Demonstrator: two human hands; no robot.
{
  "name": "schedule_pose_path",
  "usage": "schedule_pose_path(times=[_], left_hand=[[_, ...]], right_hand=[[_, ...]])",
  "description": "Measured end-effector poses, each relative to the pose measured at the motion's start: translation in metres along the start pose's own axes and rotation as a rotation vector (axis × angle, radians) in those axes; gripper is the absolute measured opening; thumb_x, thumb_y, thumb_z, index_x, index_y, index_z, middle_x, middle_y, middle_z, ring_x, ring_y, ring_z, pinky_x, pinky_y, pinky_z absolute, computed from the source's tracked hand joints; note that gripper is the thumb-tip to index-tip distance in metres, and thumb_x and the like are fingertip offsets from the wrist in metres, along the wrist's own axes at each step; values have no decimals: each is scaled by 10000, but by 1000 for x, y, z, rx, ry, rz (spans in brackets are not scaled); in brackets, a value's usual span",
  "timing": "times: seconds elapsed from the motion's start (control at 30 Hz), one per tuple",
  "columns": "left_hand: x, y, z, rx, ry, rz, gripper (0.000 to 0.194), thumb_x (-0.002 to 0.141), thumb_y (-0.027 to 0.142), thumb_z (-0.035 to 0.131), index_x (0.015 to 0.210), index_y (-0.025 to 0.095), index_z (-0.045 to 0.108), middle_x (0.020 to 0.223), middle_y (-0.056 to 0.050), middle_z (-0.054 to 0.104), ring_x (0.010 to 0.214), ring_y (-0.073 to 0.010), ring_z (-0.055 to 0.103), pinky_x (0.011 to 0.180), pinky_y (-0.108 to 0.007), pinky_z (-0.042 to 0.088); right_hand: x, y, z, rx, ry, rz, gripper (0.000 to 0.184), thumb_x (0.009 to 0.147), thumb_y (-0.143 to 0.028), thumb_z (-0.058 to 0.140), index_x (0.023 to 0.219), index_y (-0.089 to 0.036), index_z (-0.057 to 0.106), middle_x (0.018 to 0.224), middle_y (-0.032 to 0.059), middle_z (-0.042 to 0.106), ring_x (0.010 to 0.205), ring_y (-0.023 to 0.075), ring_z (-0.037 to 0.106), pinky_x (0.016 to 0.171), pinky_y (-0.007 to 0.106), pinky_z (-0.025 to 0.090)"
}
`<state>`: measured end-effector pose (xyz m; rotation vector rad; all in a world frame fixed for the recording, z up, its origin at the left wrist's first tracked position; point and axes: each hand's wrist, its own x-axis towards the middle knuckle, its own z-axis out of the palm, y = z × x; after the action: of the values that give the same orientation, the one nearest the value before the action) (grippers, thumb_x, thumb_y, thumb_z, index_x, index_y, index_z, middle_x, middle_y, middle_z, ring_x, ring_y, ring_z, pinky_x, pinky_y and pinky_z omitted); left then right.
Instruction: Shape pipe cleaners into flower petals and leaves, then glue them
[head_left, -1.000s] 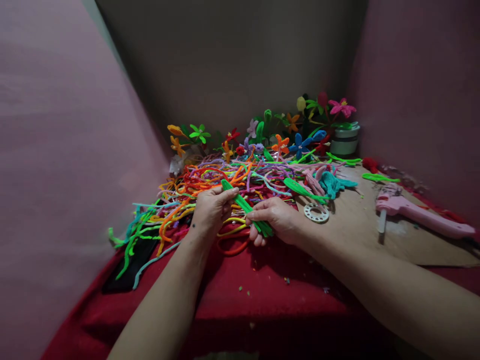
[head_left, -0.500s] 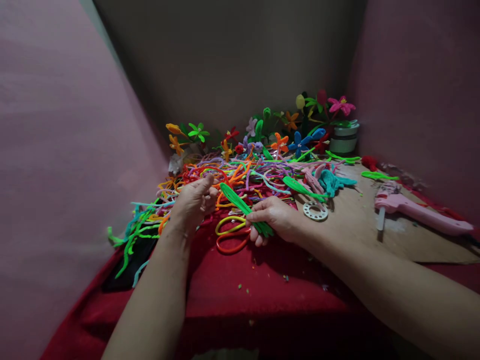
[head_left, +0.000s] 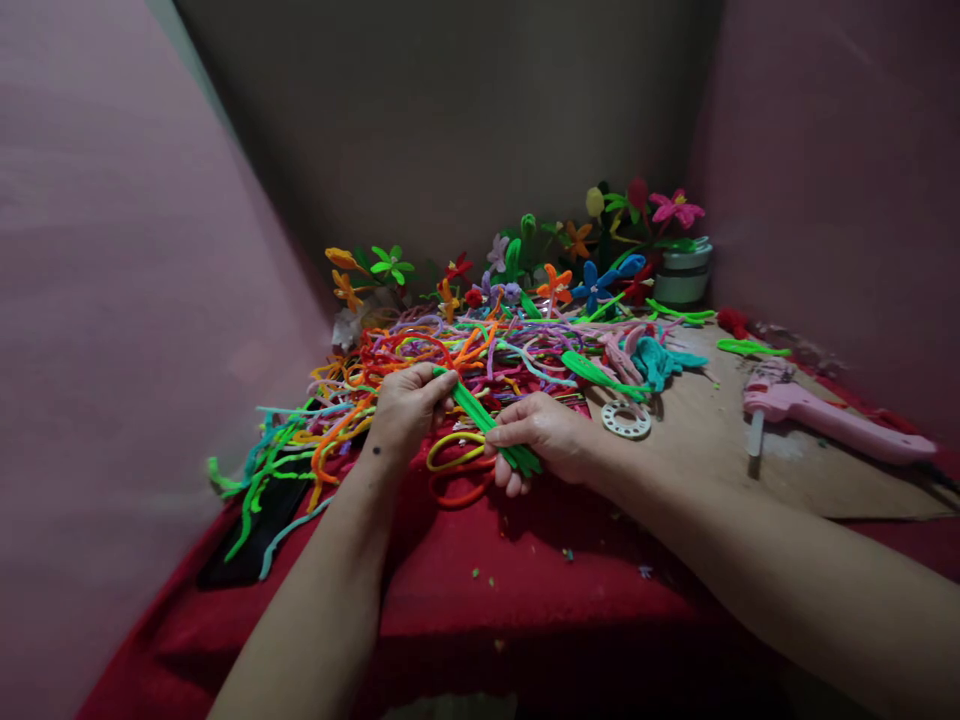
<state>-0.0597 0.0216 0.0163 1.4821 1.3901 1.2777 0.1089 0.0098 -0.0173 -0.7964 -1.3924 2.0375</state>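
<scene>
In the head view, my left hand (head_left: 409,402) hides the upper end of the green strips (head_left: 472,408), thumb and finger pinching it. My right hand (head_left: 540,437) grips the lower part, loose ends poking out below the thumb. The fuzzy, narrow bundle slants left of the cardboard (head_left: 697,460). Also left of the cardboard, smooth yellow and red loops, probably scissors handles (head_left: 454,467), are partly covered.

One held green bundle (head_left: 474,408), one pink tool (head_left: 840,417), one ring (head_left: 627,434)
</scene>
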Motion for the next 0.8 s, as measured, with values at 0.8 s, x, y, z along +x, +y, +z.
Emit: schedule_pose_path(times=[0.8], left_hand=[[-4, 2, 0, -330, -442, -258, 220, 674, 278, 691, 641, 117, 544, 424, 58, 444, 326, -8, 305, 344, -142, 223]], right_hand=[[0, 2, -2, 82, -46, -48, 113, 708, -193, 543, 678, -88, 574, 462, 71, 618, 364, 161, 574, 343, 227, 447]])
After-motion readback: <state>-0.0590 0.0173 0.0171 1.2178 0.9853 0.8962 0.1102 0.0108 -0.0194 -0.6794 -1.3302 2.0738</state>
